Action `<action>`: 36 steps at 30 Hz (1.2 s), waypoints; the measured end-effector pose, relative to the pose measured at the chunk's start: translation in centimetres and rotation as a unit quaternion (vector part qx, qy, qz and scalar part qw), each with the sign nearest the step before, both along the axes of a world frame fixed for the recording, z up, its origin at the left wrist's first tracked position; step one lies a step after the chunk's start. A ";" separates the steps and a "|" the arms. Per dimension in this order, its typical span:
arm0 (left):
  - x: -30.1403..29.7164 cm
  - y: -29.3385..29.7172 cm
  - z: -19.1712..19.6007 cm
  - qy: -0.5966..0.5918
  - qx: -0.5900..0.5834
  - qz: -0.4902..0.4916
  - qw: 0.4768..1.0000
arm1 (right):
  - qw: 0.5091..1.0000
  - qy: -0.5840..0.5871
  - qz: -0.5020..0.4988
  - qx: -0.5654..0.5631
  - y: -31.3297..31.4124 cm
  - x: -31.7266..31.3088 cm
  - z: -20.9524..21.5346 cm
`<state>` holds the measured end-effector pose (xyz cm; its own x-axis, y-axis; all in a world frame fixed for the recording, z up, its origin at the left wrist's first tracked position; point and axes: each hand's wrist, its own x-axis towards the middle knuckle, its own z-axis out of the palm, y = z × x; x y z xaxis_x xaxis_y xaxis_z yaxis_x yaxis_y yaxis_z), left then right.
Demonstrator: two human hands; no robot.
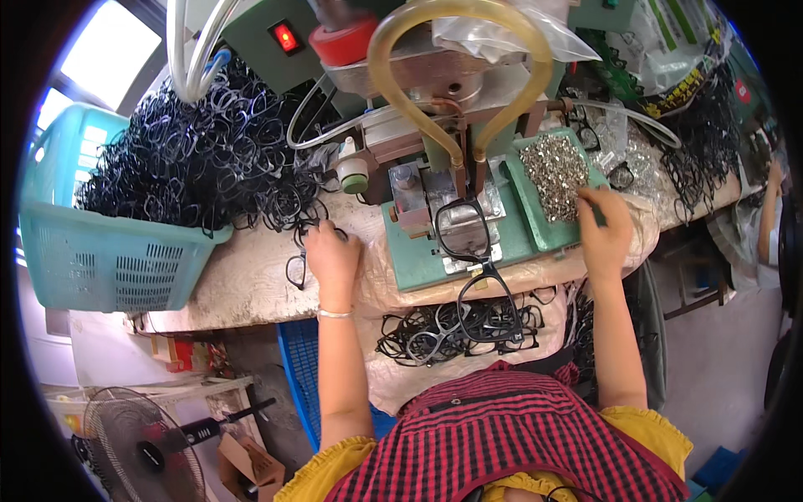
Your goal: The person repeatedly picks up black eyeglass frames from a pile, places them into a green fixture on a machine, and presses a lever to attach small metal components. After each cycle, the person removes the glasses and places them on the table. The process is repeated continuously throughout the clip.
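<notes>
Black eyeglass frame point(487, 264), red-and-black checked apron point(519, 443)

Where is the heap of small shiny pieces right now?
The heap lies right of centre in the head view, in a green tray, beside the right hand.

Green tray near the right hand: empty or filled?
Partly filled: small shiny pieces lie heaped in the green tray, green showing beside them.

You have two hands point(333, 258) point(609, 224), one press point(418, 77), one frame point(492, 268) at it, one tray point(559, 240), one hose point(385, 63), one basket point(109, 259), one crate point(294, 376), one fan point(149, 456); your piled frames point(209, 151) are uncountable.
</notes>
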<state>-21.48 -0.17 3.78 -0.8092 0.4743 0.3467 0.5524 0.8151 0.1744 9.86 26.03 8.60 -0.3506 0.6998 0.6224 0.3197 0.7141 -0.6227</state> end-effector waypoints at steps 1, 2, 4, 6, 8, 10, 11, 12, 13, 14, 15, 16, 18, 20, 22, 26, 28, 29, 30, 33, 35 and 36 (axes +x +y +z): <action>0.2 -1.1 -0.1 -0.023 0.076 -0.059 0.995 | 1.000 -0.002 -0.012 -0.004 0.0 1.7 -0.4; 1.1 -1.2 2.1 -0.142 0.073 -0.036 0.987 | 0.999 -0.001 -0.031 -0.007 0.0 2.6 -0.5; 0.3 -3.0 1.7 -0.345 0.236 -0.025 0.908 | 0.997 0.013 0.002 -0.077 -1.3 2.5 1.2; 0.2 -3.5 2.6 -0.369 0.238 -0.010 0.899 | 0.990 0.033 0.072 -0.116 -3.0 1.5 3.7; 0.2 -3.8 2.8 -0.336 0.198 -0.023 0.921 | 0.976 0.054 0.183 -0.106 -3.4 -1.4 5.9; 0.0 -4.3 2.0 -0.243 0.114 -0.064 0.961 | 0.960 0.087 0.243 -0.109 -3.7 -4.9 7.0; 0.8 -3.6 2.8 -0.301 0.120 -0.030 0.946 | 0.955 0.110 0.248 -0.123 -3.9 -6.7 6.7; 1.3 -3.3 3.5 -0.303 0.165 -0.035 0.938 | 0.926 0.157 0.273 -0.208 -4.2 -8.1 6.1; 1.7 -3.1 4.2 -0.305 0.210 -0.040 0.928 | 0.929 0.160 0.256 -0.214 -4.8 -8.5 6.3; 2.3 -3.0 4.8 -0.309 0.255 -0.039 0.916 | 0.930 0.160 0.244 -0.224 -5.3 -8.8 6.1; 3.3 -3.0 6.5 -0.327 0.314 -0.054 0.890 | 0.918 0.176 0.250 -0.252 -5.5 -8.9 5.9; 2.6 -3.0 6.5 -0.290 0.334 -0.044 0.896 | 0.906 0.191 0.254 -0.280 -5.6 -9.0 5.8; 1.7 -2.9 8.4 -0.247 0.430 -0.088 0.864 | 0.883 0.213 0.274 -0.316 -6.0 -9.1 6.0; 2.1 -1.9 10.8 -0.236 0.515 -0.102 0.817 | 0.867 0.220 0.302 -0.329 -6.3 -9.1 6.4; 1.9 -1.7 11.9 -0.223 0.589 -0.168 0.759 | 0.845 0.227 0.312 -0.370 -7.1 -9.1 7.9; 7.0 -0.6 13.2 -0.022 0.590 -0.343 0.730 | 0.859 0.205 0.323 -0.340 -8.4 -8.1 9.2; 10.4 1.5 13.5 0.042 0.449 -0.520 0.726 | 0.880 0.137 0.355 -0.285 -7.1 -6.4 8.9; 11.5 2.5 14.3 0.015 0.386 -0.551 0.740 | 0.874 0.128 0.356 -0.304 -5.7 -5.9 8.5; 12.2 3.2 14.9 -0.007 0.320 -0.577 0.751 | 0.942 0.030 0.282 -0.177 -3.8 -5.5 7.6; 11.6 4.9 14.3 0.004 0.256 -0.612 0.749 | 0.976 -0.204 -0.012 0.080 0.9 -3.1 1.6; 11.3 4.9 13.7 0.034 0.232 -0.613 0.754 | 0.981 -0.172 -0.016 0.089 2.0 -2.2 -0.6; 11.3 4.7 13.2 0.036 0.223 -0.617 0.754 | 0.984 -0.154 -0.004 0.091 2.0 -1.7 -1.9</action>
